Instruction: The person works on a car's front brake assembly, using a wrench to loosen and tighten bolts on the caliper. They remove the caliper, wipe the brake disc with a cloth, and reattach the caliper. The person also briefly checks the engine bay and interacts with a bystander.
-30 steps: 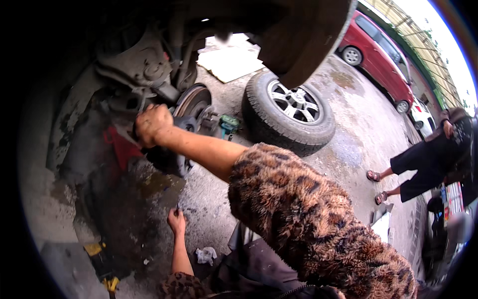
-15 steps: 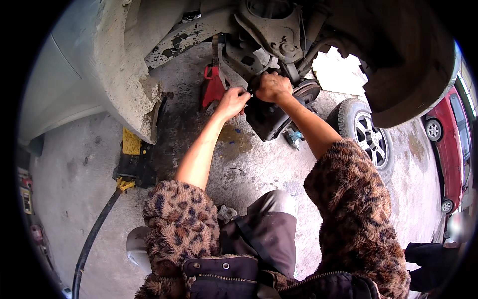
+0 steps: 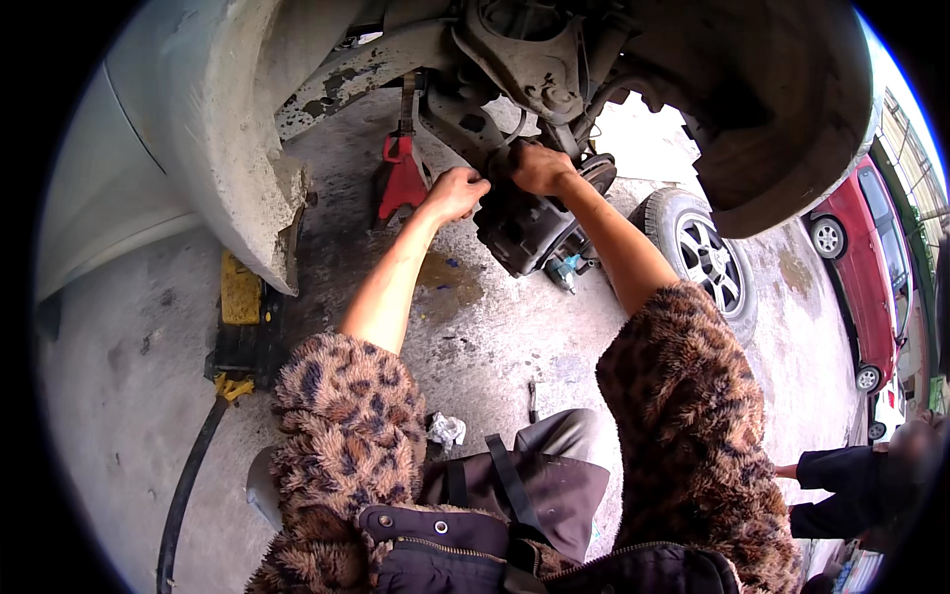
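Observation:
Under the raised car's wheel arch, my right hand (image 3: 540, 169) is closed at the suspension parts beside the brake disc (image 3: 599, 174). What its fingers grip is hidden. To its left, my left hand (image 3: 455, 194) is also closed, fingertips pressed together; anything in them is too small to make out. A narrow gap separates the two hands. Just below the right hand sits a dark, box-like object (image 3: 529, 236), whose kind I cannot tell. Above both hands is a dusty suspension control arm (image 3: 534, 74). A teal tool (image 3: 564, 272) lies by the box-like object's lower edge.
A red jack stand (image 3: 401, 180) stands left of my left hand. Farther left are a yellow-and-black floor jack (image 3: 240, 297) and its hose (image 3: 193, 475). A removed wheel (image 3: 705, 259) lies at right. Beyond it are a red car (image 3: 871, 267) and another person (image 3: 841, 485).
My left hand has drawn slightly away from my right, widening the gap. The right hand stays at the suspension parts. The view has shifted, showing more of the other person.

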A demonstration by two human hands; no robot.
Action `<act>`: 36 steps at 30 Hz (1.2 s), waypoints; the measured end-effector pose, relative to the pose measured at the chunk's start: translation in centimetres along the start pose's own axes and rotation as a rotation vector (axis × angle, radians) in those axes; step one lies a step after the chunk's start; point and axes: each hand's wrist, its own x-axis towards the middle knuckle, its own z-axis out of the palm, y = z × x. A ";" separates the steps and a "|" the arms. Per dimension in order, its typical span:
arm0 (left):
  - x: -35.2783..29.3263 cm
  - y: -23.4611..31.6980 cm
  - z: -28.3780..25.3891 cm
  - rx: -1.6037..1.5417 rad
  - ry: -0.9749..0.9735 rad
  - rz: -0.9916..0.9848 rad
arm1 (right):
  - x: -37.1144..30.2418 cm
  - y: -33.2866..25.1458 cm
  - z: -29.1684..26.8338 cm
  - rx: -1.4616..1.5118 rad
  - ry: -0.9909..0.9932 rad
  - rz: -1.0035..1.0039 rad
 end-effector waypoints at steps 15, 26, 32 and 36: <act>1.8 1.5 0.9 0.559 0.211 0.571 | 0.4 2.0 -0.2 0.258 0.074 -0.037; 0.0 1.6 4.4 0.462 0.429 0.576 | -3.4 0.5 -1.0 -0.276 0.241 -0.282; 0.8 3.2 2.4 -0.262 0.058 0.025 | -2.5 1.2 -0.2 -0.364 0.368 -0.325; 1.4 4.1 2.0 -0.268 -0.012 -0.083 | -2.6 1.1 -1.0 -0.220 0.284 -0.235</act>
